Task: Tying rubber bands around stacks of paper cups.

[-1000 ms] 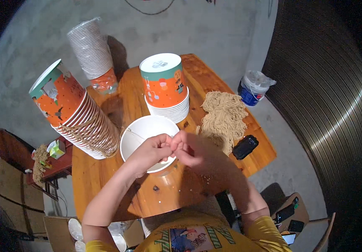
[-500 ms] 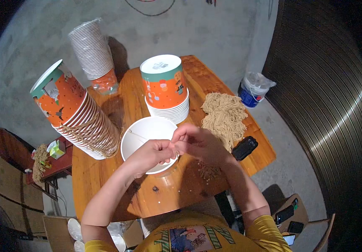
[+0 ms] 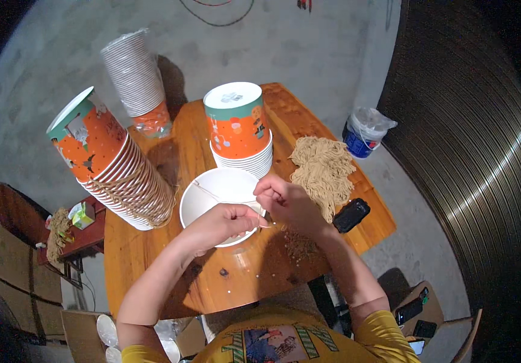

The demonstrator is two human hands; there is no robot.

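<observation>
A white paper bucket [image 3: 203, 202] stands with its open mouth up at the middle of the table. A thin tan cord [image 3: 207, 190] crosses the bucket's mouth from its upper left rim toward my hands. Over the near right rim, my left hand [image 3: 231, 222] pinches the cord between thumb and fingers. Just to its right and slightly farther off, my right hand [image 3: 286, 204] is closed with its fingers curled, a strand of cord running between the two hands. The exact end of the cord is too small to make out.
Behind the bucket stands an upturned stack of orange buckets [image 3: 236, 130]. At left, cords hang over a leaning bucket stack [image 3: 94, 142]; a plastic-wrapped stack [image 3: 136, 75] is farther back. Tan cords [image 3: 322, 172] lie in a heap at right, beside a black object [image 3: 351, 215].
My hands have moved slightly apart, the left lower and the right a little higher, with cord now visible between them. The bucket has shifted slightly right.
</observation>
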